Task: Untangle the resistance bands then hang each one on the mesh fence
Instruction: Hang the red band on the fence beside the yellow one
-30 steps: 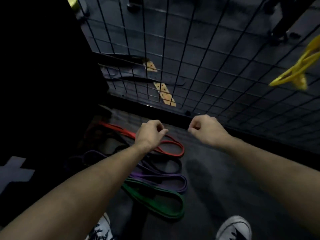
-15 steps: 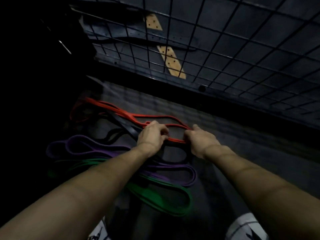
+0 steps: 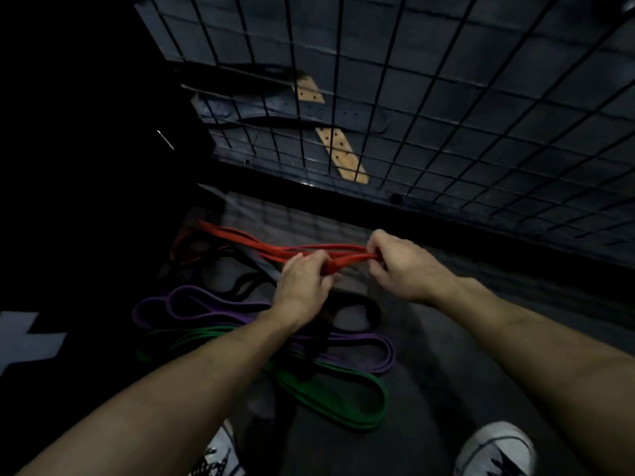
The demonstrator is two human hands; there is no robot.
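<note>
Below the fence (image 3: 446, 97), both hands (image 3: 302, 283) (image 3: 402, 266) pinch the red band (image 3: 240, 237); lifting now could drag the black band (image 3: 360, 312) crossing it

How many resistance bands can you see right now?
4: red band gripped by both hands, black band beneath them, purple band nearer, green band nearest. Tangle may hide more.

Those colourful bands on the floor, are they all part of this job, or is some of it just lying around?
Part of the job:
red band, held by both hands
black band
purple band
green band
mesh fence

Just lying about:
belts behind the fence
</note>
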